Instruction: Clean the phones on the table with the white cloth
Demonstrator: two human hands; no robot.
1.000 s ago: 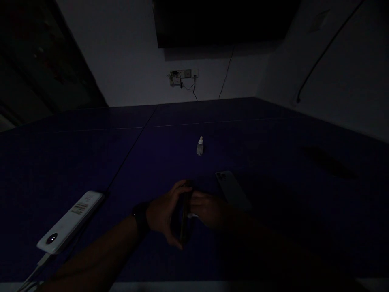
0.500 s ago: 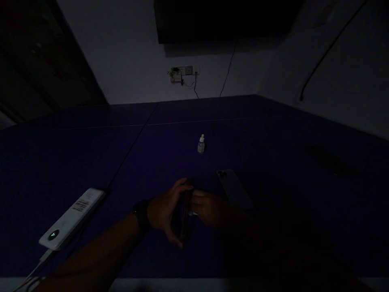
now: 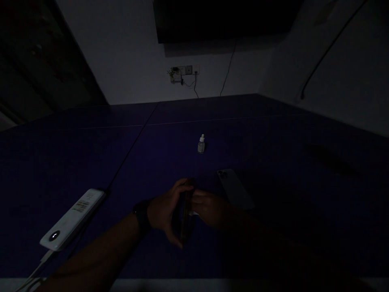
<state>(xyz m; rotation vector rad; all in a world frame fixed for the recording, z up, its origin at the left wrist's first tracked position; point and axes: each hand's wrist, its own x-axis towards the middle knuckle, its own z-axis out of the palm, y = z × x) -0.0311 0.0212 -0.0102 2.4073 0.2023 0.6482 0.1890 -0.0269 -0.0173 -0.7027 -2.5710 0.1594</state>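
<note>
In the dim light my left hand (image 3: pixel 164 213) grips a thin, dark, flat phone-like object (image 3: pixel 185 213) by its far and near ends, with the thumb nearest me. It is held on edge, so its faces barely show. My right hand (image 3: pixel 208 207) has its fingers curled in against the right side of that object. A bit of white cloth or tissue (image 3: pixel 193 213) peeks out under those fingers; most of it is hidden. To the right of my right hand lies a grey phone (image 3: pixel 235 188), camera side up. Beyond both hands stands a small dropper bottle (image 3: pixel 201 146) with a white top.
At the left lies a white power bank (image 3: pixel 73 219) with a lit round display and a white cable (image 3: pixel 33 273) plugged in. A dark flat shape (image 3: pixel 331 160) rests at the right of the purple-blue table (image 3: pixel 170 142). A wall with sockets (image 3: pixel 184 71) and a screen (image 3: pixel 227 20) stands behind.
Both hands keep almost the same pose around the dark flat object. The view has shifted very slightly; no object has visibly been moved.
</note>
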